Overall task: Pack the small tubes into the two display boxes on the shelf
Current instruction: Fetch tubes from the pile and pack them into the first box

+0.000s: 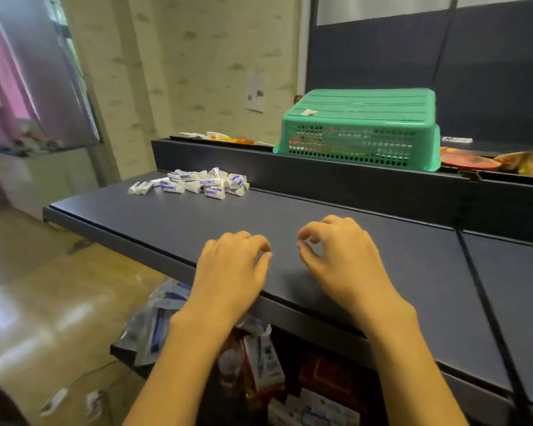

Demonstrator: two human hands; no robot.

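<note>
A loose heap of small white tubes (194, 183) with blue-and-red labels lies left of centre in the frame, on the far left portion of a dark grey shelf (336, 259); a few tubes lie apart at the heap's left edge. The heap is well apart from both hands. Low in the centre, the left hand (232, 272) rests over the shelf's front edge with its fingers curled under and nothing visible in its grasp. Just to its right, the right hand (340, 256) sits on the shelf surface, fingers loosely bent, thumb and forefinger tips close together; whether anything tiny is pinched between them cannot be told. The two hands are near each other but not touching.

Behind the shelf a raised dark ledge (320, 167) runs across the frame. On it, upper right of centre, stands an upturned green plastic basket (360, 127) with perforated sides, coloured goods dimly showing through the holes. Bright snack packets (486, 161) lie at the right edge beside the basket, and flat packets (219, 136) lie to its left. Below the shelf, at lower centre, clear bagged goods (154, 321) and hanging packets (259, 358) occupy a lower tier. A sheet of paper (255, 91) is fixed to the pale wall above.
</note>
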